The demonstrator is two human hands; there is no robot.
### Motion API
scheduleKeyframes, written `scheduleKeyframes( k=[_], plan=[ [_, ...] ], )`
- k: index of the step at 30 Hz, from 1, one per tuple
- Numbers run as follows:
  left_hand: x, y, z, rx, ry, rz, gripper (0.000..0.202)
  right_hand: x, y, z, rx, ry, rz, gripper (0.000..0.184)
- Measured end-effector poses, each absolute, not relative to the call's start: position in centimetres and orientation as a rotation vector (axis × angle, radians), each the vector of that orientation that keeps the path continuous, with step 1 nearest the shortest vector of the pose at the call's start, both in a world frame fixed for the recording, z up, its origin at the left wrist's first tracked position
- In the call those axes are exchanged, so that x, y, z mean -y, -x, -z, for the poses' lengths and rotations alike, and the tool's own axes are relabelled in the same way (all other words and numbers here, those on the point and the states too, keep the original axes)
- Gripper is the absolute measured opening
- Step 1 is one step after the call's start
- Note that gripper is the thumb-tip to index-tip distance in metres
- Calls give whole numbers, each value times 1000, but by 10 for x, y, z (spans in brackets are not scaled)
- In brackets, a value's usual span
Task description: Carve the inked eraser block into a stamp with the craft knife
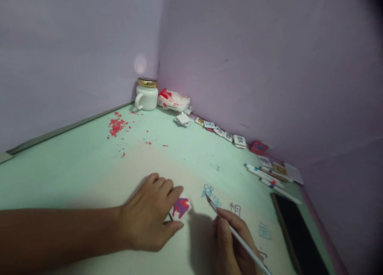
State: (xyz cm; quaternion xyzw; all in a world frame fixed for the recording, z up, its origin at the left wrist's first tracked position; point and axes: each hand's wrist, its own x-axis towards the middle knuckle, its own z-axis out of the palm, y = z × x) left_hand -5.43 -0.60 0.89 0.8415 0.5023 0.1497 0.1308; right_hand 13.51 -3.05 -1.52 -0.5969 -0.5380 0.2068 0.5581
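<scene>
My left hand (152,215) lies on the tabletop, its thumb and forefinger closed around a small white tile (181,207) with a red and purple design. Part of that tile is hidden under the fingers. In my right hand (235,243) is a slim silver craft knife (239,238), gripped like a pen. The knife's pointed blade is tilted up to the left, apart from the tile and over blue characters (208,190) written on the table. My two hands do not touch each other.
A white lidded mug (147,97) and a white-and-red packet (175,101) stand in the corner. Red shavings (116,125) lie at left. Character tiles (219,131) line the right wall. Several marker pens (263,175) and a dark phone (299,235) lie at right.
</scene>
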Motion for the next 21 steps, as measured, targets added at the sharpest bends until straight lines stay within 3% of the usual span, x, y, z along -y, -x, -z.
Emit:
scheduleKeyframes(
  k=[21],
  plan=[
    [2, 55, -10, -1428, -2494, -369, 56, 37, -130, 9, 1472, 1216, -547, 20]
  ],
)
